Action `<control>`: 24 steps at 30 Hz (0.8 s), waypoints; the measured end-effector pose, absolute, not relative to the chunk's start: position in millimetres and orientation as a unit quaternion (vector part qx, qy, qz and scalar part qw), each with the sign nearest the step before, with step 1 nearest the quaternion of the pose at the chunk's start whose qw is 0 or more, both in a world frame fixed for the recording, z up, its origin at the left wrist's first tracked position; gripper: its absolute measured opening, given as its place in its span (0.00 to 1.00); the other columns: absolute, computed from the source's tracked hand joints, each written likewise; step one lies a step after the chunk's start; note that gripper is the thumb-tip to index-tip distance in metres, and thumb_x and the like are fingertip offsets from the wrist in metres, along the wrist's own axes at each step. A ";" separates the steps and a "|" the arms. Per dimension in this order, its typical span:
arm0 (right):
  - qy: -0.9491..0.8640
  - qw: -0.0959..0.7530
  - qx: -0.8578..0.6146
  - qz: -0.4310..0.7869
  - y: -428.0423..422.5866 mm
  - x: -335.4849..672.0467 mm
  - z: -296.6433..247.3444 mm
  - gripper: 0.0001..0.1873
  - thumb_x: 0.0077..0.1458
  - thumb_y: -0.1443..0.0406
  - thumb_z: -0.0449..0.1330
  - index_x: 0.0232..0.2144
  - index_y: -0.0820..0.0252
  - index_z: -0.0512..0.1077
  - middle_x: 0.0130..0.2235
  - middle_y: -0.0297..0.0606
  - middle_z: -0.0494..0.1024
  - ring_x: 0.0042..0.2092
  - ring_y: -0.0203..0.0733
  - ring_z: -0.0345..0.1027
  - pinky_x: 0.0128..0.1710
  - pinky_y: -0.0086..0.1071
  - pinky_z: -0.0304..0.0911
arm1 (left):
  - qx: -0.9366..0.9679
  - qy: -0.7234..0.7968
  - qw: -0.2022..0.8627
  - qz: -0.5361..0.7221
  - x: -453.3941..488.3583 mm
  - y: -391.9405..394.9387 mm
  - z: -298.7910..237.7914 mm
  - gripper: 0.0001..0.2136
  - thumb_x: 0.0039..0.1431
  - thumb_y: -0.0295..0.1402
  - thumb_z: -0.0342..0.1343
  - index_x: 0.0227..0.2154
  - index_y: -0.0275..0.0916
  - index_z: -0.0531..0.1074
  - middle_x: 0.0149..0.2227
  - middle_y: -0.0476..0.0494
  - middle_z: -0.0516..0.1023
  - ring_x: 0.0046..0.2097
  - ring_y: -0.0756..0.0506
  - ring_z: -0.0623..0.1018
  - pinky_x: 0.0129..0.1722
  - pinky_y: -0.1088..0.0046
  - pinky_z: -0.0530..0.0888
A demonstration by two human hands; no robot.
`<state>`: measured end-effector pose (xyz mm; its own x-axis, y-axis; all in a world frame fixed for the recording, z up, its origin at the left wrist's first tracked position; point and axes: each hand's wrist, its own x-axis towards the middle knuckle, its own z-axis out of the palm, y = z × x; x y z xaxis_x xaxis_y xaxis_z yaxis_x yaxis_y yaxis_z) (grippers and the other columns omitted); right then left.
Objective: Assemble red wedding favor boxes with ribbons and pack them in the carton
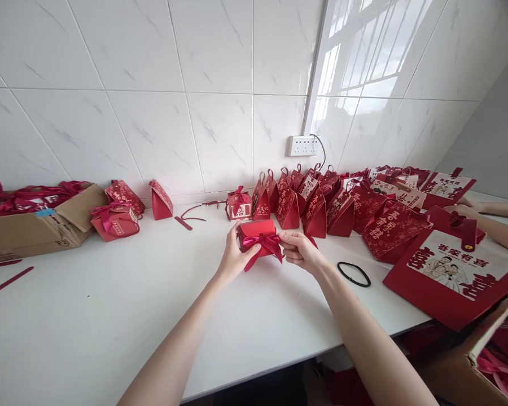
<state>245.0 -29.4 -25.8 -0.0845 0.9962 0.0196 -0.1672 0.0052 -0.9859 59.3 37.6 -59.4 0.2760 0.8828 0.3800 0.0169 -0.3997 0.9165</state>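
Note:
A small red gift box (257, 230) with a dark red ribbon bow (266, 246) is held just above the white table (110, 316), near its middle. My left hand (233, 256) is wrapped round the box's left end. My right hand (298, 251) pinches the ribbon at the box's right side. Both hands are closed on it.
A row of several red triangular gift boxes (296, 203) stands behind against the tiled wall. Large red printed bags (451, 270) lie at right, with another person's arms (497, 225) beyond. A black hair tie (354, 274) lies nearby. An open cardboard box (34, 225) sits at left.

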 end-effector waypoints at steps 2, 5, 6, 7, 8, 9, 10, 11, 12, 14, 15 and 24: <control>-0.466 0.513 -0.419 0.587 -29.8 246.3 -24.6 0.26 0.43 0.51 0.64 0.18 0.56 0.50 0.16 0.19 0.43 0.17 0.24 0.30 0.13 0.23 0.30 | 0.671 0.344 0.445 0.483 59.1 36.9 -58.1 0.35 0.47 0.35 0.64 0.58 0.47 0.54 0.58 0.39 0.62 0.59 0.40 0.65 0.59 0.56 0.63; -0.455 0.495 -0.405 0.619 -31.2 245.8 -22.7 0.26 0.42 0.51 0.65 0.18 0.55 0.51 0.15 0.18 0.42 0.16 0.24 0.30 0.11 0.22 0.29 | 0.671 0.333 0.451 0.485 59.0 35.6 -57.5 0.35 0.47 0.36 0.64 0.57 0.48 0.56 0.58 0.39 0.62 0.59 0.40 0.66 0.58 0.57 0.65; -0.454 0.495 -0.400 0.623 -32.0 245.2 -22.1 0.26 0.42 0.51 0.65 0.18 0.56 0.51 0.15 0.18 0.43 0.16 0.24 0.30 0.11 0.22 0.29 | 0.672 0.327 0.453 0.485 59.0 35.1 -57.5 0.35 0.47 0.36 0.64 0.57 0.48 0.56 0.58 0.39 0.62 0.58 0.40 0.66 0.58 0.57 0.66; -0.453 0.499 -0.396 0.624 -32.8 244.6 -21.5 0.26 0.42 0.51 0.65 0.19 0.56 0.51 0.16 0.18 0.44 0.16 0.24 0.30 0.11 0.21 0.29 | 0.673 0.324 0.457 0.483 59.0 34.7 -57.7 0.35 0.47 0.36 0.64 0.58 0.48 0.55 0.58 0.38 0.62 0.58 0.40 0.67 0.57 0.57 0.66; -0.452 0.506 -0.392 0.622 -33.4 244.1 -21.0 0.26 0.43 0.51 0.65 0.19 0.56 0.52 0.16 0.18 0.44 0.16 0.23 0.30 0.11 0.21 0.29 | 0.675 0.323 0.459 0.480 59.0 34.4 -57.8 0.35 0.47 0.36 0.64 0.58 0.48 0.55 0.58 0.38 0.62 0.58 0.40 0.67 0.57 0.57 0.67; -0.451 0.512 -0.390 0.619 -33.9 243.8 -20.8 0.26 0.43 0.51 0.65 0.20 0.56 0.52 0.16 0.18 0.45 0.16 0.23 0.30 0.11 0.21 0.30 | 0.676 0.323 0.460 0.477 59.1 34.2 -57.9 0.35 0.48 0.36 0.64 0.58 0.48 0.55 0.58 0.38 0.62 0.57 0.41 0.68 0.56 0.58 0.68; -0.450 0.518 -0.390 0.615 -34.0 243.7 -21.0 0.26 0.42 0.51 0.65 0.20 0.56 0.53 0.17 0.18 0.45 0.16 0.23 0.30 0.11 0.21 0.30 | 0.677 0.323 0.460 0.476 59.2 34.2 -58.1 0.35 0.48 0.36 0.64 0.58 0.48 0.55 0.57 0.38 0.62 0.57 0.41 0.68 0.56 0.58 0.68; -0.450 0.521 -0.392 0.610 -33.9 243.7 -21.5 0.25 0.42 0.50 0.65 0.20 0.56 0.54 0.16 0.18 0.46 0.16 0.23 0.31 0.11 0.21 0.30 | 0.677 0.323 0.459 0.476 59.3 34.3 -58.3 0.34 0.48 0.36 0.63 0.58 0.48 0.55 0.57 0.38 0.62 0.56 0.41 0.69 0.55 0.59 0.69; -0.450 0.524 -0.397 0.604 -33.5 243.7 -22.2 0.25 0.41 0.50 0.65 0.20 0.56 0.54 0.16 0.19 0.47 0.16 0.23 0.31 0.11 0.22 0.30 | 0.677 0.323 0.457 0.478 59.5 34.6 -58.5 0.34 0.48 0.36 0.63 0.57 0.48 0.55 0.57 0.38 0.63 0.56 0.42 0.69 0.55 0.59 0.69; -0.448 0.531 -0.409 0.591 -32.4 243.2 -24.1 0.23 0.43 0.51 0.65 0.21 0.57 0.57 0.16 0.19 0.49 0.15 0.23 0.33 0.11 0.22 0.32 | 0.677 0.325 0.450 0.483 60.0 35.4 -59.0 0.34 0.47 0.36 0.64 0.57 0.48 0.56 0.56 0.38 0.64 0.55 0.42 0.70 0.54 0.60 0.70; -0.446 0.543 -0.422 0.572 -31.8 242.6 -24.9 0.21 0.44 0.52 0.64 0.23 0.57 0.59 0.16 0.19 0.50 0.15 0.24 0.35 0.11 0.22 0.33 | 0.678 0.327 0.445 0.486 60.1 36.0 -59.2 0.34 0.47 0.36 0.64 0.57 0.47 0.57 0.55 0.38 0.65 0.55 0.42 0.70 0.54 0.60 0.70; -0.586 0.575 -0.529 0.216 -29.7 234.9 -25.4 0.12 0.45 0.55 0.63 0.28 0.57 0.73 0.32 0.36 0.73 0.35 0.39 0.66 0.26 0.28 0.63 | 0.687 0.363 0.431 0.459 56.9 33.1 -49.3 0.34 0.48 0.38 0.62 0.58 0.45 0.54 0.61 0.37 0.59 0.61 0.39 0.62 0.56 0.57 0.67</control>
<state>234.9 -29.7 -25.4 0.2189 0.8680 0.4456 0.3718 0.3481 -0.8606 56.9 33.1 -49.3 0.3159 0.8939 0.3181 0.1032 -0.3656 0.9250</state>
